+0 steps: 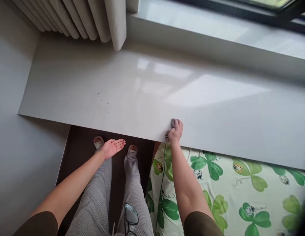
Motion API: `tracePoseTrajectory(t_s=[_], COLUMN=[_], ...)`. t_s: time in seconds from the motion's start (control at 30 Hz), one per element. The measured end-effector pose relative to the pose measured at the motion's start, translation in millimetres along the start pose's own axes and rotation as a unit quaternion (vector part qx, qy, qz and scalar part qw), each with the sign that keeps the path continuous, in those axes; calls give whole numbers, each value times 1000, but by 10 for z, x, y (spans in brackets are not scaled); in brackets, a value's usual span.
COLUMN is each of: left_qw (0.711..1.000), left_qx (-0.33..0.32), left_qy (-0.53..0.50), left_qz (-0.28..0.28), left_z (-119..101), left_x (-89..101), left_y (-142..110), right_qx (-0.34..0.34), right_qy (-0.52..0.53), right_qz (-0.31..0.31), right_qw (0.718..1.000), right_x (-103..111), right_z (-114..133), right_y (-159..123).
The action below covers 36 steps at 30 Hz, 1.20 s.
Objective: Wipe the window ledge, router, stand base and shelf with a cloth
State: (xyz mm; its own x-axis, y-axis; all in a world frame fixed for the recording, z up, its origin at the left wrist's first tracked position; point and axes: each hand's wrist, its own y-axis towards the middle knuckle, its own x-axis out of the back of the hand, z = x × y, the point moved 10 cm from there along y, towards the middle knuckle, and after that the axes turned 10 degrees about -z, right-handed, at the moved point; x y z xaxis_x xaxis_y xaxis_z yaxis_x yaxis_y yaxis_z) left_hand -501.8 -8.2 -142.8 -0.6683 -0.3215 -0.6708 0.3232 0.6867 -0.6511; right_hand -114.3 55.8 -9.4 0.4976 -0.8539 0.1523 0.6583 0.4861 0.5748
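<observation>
My right hand [176, 131] presses down on the broad white ledge [132, 108] near its front edge. Its fingers are closed round a crumpled grey cloth [174, 122], most of which is hidden under the hand. My left hand [113, 148] hangs in front of the ledge, palm up, with the fingers stretched out and nothing in it. A few small dark specks [107, 103] lie on the ledge, left of the cloth.
A beige curtain [115, 26] hangs over the back left of the ledge, below a window frame [277, 16]. Clover-patterned bedding [231, 196] borders the ledge at right. My feet stand on dark floor [76, 157]; a pair of glasses [131, 214] hangs below me.
</observation>
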Motion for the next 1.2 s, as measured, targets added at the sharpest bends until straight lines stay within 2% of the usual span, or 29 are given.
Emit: tracePoseTrajectory(t_s=[0.1, 0.2, 0.27, 0.37, 0.47, 0.53, 0.63, 0.8, 0.9, 1.0, 1.1, 1.17, 1.2], left_qw=[999, 994, 987, 969, 949, 942, 940, 950, 971, 990, 995, 995, 994], left_qx=[32, 60, 84, 143, 194, 211, 223, 211, 171, 105, 58, 65, 88], left_qy=[-29, -39, -27, 8, 27, 24, 20, 26, 0, -46, -73, -68, -57], left_qz=[33, 85, 134, 204, 246, 260, 258, 227, 164, 79, 35, 30, 39], left_z=[-253, -521, -661, -774, -868, -950, -1028, -1069, -1175, -1360, -1486, -1470, -1420], left_x=[176, 335, 398, 464, 531, 572, 620, 625, 698, 850, 928, 916, 887], left_y=[207, 304, 300, 217, 142, 135, 167, 204, 271, 361, 390, 379, 362], right_qx=[-24, -18, 28, 161, 276, 325, 367, 387, 392, 372, 326, 284, 259], right_qy=[-87, -141, -166, -189, -192, -182, -145, -89, -54, -13, 55, 108, 128], right_qz=[-60, -78, -53, 27, 122, 178, 241, 327, 363, 441, 490, 466, 436], right_qw=[994, 987, 984, 968, 934, 911, 887, 858, 843, 816, 807, 831, 852], right_x=[-176, -548, -984, -1815, -2496, -2733, -2799, -2645, -2583, -2623, -2633, -2599, -2580], right_z=[-100, 85, 398, 1089, 1723, 2022, 2286, 2437, 2515, 2589, 2740, 2842, 2856], right_y=[-28, -50, -48, -183, -575, -931, -1534, -2542, -2996, -3384, -3535, -3313, -3081])
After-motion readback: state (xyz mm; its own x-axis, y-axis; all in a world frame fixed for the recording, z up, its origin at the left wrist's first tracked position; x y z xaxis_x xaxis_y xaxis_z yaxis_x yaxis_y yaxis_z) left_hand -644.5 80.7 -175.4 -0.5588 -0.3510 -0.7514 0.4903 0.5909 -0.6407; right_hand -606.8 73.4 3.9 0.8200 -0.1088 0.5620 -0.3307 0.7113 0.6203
